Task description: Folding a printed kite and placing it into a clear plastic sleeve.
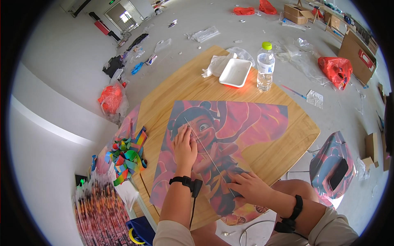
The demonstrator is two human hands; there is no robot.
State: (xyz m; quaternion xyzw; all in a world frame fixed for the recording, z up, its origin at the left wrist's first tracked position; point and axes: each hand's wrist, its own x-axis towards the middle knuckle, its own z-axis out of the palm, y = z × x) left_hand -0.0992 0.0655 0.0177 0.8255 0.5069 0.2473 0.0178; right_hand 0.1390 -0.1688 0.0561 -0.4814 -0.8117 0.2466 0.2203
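A printed sheet [254, 119] with a colourful cartoon figure covers much of the wooden table in front of me. Across it runs a thin pale rod [210, 157], slanting from the upper left down to the lower right. My left hand [184, 146] lies on the sheet with fingers stretched out, fingertips beside the rod's upper part. At the rod's lower end, my right hand [249, 187] has its thumb and fingers closed around it, close to the table's near edge. Both wrists wear black straps with small devices.
On the wooden table [164, 110] stand a water bottle [265, 67] and a white tray [236, 72] beside crumpled tissue. Coloured ribbons [127, 158] bunch at its left edge, above a stack of printed sheets [100, 209]. A dark phone [338, 174] rests on a print-covered stool at right.
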